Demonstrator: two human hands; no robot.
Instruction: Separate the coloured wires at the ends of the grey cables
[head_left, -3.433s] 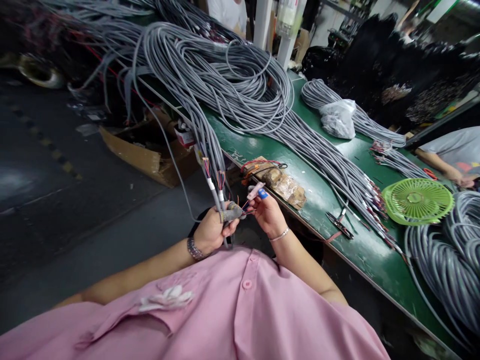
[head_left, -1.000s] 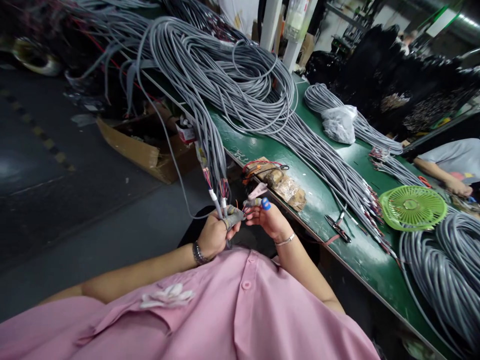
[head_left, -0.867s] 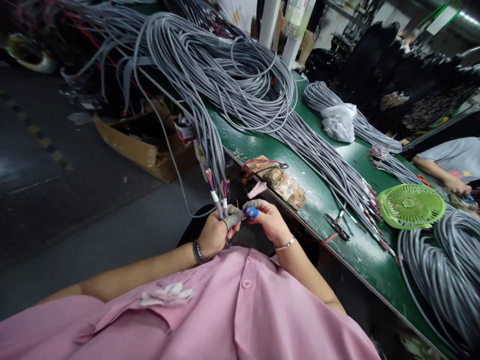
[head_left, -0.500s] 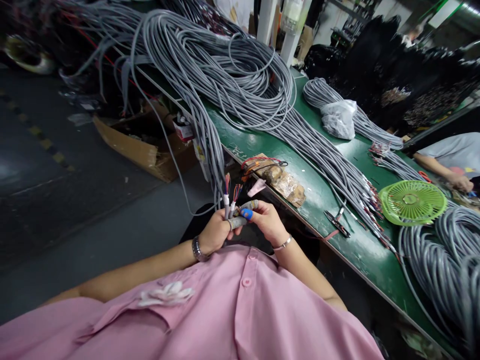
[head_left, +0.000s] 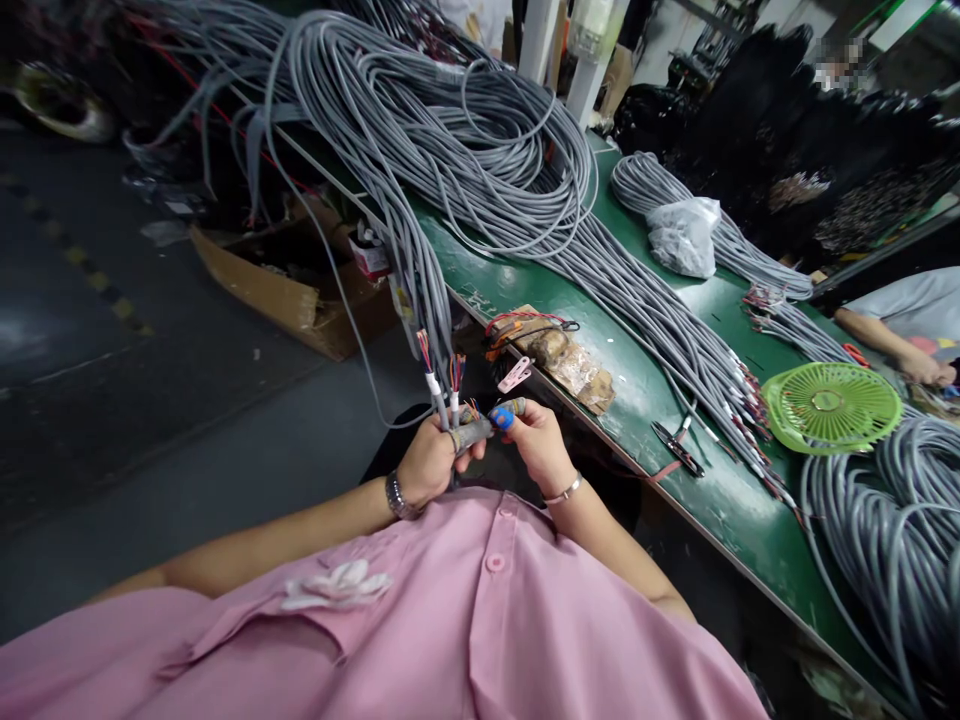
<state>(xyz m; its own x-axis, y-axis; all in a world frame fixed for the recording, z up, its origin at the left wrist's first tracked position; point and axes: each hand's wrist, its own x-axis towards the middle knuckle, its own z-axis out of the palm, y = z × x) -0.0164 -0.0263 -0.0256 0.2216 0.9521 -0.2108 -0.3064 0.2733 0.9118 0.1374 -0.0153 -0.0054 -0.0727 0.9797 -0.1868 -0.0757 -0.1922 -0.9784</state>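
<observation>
My left hand [head_left: 427, 464] is closed around the ends of grey cables [head_left: 442, 412], which stand up out of the fist. White bands circle two of these ends, and thin coloured wires [head_left: 457, 370] fan out above them. More fine wire tips show by the wrapped left finger. Close beside it, my right hand [head_left: 541, 448] pinches thumb and forefinger together, with a blue cover [head_left: 501, 418] on the thumb and grey wrapping on the finger. Whatever lies in that pinch is too small to make out.
A green table [head_left: 720, 510] runs diagonally on the right, bearing a large grey cable coil [head_left: 450, 150], a wrapped block [head_left: 574, 365], a pink clip [head_left: 515, 375], pliers [head_left: 676, 447] and a green fan [head_left: 831, 408]. A cardboard box [head_left: 262, 295] sits on the floor. Another person's arm [head_left: 881, 340] is at far right.
My right hand has drawn slightly away from the left, opening a small gap between them. The banded cable ends have spread apart and leaned left, and fine wire tips now show by my left finger.
</observation>
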